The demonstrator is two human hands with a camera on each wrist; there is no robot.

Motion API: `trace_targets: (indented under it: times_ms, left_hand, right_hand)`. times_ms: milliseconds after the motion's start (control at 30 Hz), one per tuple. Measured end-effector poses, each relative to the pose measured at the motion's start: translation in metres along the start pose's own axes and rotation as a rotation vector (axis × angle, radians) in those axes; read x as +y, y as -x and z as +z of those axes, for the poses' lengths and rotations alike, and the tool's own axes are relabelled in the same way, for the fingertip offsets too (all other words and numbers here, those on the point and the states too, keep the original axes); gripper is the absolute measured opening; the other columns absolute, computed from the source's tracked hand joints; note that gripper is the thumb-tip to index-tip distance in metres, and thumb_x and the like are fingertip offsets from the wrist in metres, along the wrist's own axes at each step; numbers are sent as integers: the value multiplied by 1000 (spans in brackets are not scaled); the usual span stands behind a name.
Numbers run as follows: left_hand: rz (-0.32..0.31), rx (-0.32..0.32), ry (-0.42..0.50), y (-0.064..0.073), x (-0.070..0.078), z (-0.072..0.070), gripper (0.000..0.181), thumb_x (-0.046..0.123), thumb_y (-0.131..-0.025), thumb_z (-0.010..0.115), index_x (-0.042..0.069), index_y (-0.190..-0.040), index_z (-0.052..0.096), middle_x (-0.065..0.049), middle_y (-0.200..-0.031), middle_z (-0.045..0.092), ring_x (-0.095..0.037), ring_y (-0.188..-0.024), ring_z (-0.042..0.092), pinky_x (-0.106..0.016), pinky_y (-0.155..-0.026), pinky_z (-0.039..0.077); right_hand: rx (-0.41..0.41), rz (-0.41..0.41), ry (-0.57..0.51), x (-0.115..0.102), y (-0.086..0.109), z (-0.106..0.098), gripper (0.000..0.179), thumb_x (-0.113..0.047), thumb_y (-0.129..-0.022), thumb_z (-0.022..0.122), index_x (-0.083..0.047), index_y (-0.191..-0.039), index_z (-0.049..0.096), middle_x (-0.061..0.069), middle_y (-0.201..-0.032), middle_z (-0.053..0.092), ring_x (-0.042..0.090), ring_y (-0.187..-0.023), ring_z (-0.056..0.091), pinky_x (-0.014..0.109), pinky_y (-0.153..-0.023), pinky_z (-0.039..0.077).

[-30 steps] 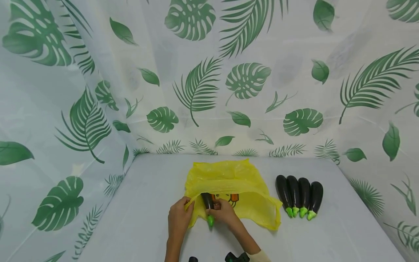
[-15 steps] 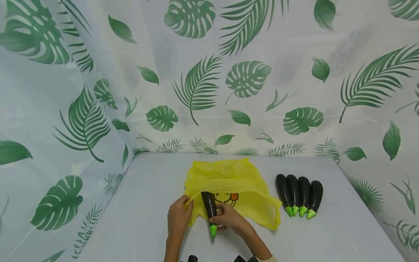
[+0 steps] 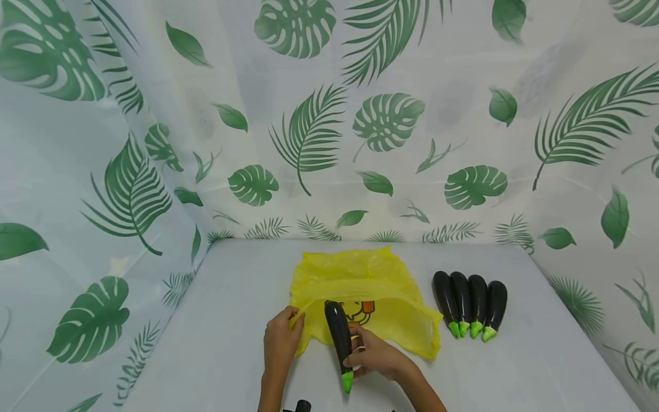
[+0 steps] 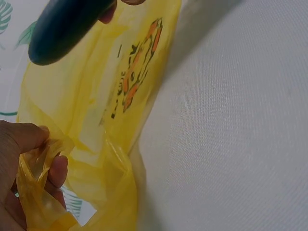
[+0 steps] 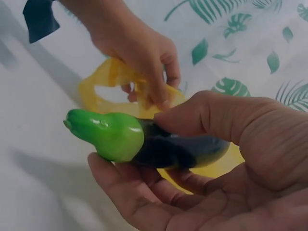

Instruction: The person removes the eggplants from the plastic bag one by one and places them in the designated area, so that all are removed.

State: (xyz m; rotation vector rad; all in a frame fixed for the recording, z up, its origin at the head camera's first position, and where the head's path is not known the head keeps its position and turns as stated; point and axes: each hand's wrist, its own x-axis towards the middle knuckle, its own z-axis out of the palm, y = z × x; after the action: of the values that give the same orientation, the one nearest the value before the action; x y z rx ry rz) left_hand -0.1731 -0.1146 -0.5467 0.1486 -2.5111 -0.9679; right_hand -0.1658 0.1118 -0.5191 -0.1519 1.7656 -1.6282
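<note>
My right hand (image 3: pixel 378 356) holds a dark eggplant (image 3: pixel 338 332) by its green-capped end, thumb on top and fingers beneath. The eggplant's rounded dark end points away, over the mouth of a yellow plastic bag (image 3: pixel 355 263). In the right wrist view its green cap (image 5: pixel 108 132) points left, past the fingertips. My left hand (image 3: pixel 280 337) pinches the bag's left edge and lifts it, so the mouth gapes. The left wrist view shows the thumb and fingers gripping the crumpled yellow film (image 4: pixel 43 178). A cartoon print shows inside the mouth; the deeper inside is hidden.
Several more eggplants (image 3: pixel 469 303) lie side by side to the right of the bag, green ends toward me. The white table (image 3: pixel 216 320) runs back to leaf-patterned sheets (image 3: pixel 329 137) behind and at both sides. A dark object (image 3: pixel 304 405) shows at the bottom edge.
My right hand has drawn the eggplant toward me and slightly right, so its dark end now shows outside the bag's upper layer. My left hand stays on the bag's edge.
</note>
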Motion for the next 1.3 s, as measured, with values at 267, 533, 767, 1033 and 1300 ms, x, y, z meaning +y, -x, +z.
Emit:
trace_targets:
  times_ms: [267, 533, 767, 1033, 1300]
  left_hand:
    - [-13, -3, -4, -1, 3, 1, 13, 19, -85, 76, 9, -92, 73, -4, -88, 74, -13, -76, 65, -33, -71, 56]
    - [-8, -4, -2, -1, 4, 1, 12, 18, -84, 76, 9, -91, 73, -4, -86, 74, -12, -74, 65, -31, -68, 54]
    - [-19, -10, -2, 3, 2, 3, 11, 18, -84, 76, 10, -91, 73, -4, -87, 74, -11, -75, 65, -30, -67, 54]
    - [-12, -3, -1, 3, 2, 3, 11, 19, -84, 76, 10, -91, 72, -3, -88, 74, -12, -76, 65, -31, -68, 55]
    - [-14, -6, -3, 2, 5, 2, 10, 19, -85, 75, 11, -90, 72, -3, -86, 74, -11, -74, 64, -30, -66, 54]
  right_hand:
    - [-90, -65, -17, -6, 12, -9, 69, -2, -81, 66, 4, -141, 32, 16, -112, 56, 22, -91, 64, 42, -76, 58]
    - [-89, -97, 0, -17, 29, -25, 65, -10, -86, 69, 4, -139, 34, 15, -120, 60, 23, -100, 64, 41, -79, 58]
    - [-33, -198, 4, -32, 50, -45, 69, -16, -91, 67, 6, -143, 28, 15, -121, 59, 24, -100, 66, 42, -81, 58]
    - [209, -250, 46, -43, 74, -74, 65, -20, -92, 67, 0, -142, 30, 11, -121, 58, 20, -102, 65, 39, -81, 57]
    - [466, -308, 117, -42, 105, -109, 69, -23, -97, 60, 0, -149, 21, 8, -123, 53, 6, -102, 60, 29, -81, 56]
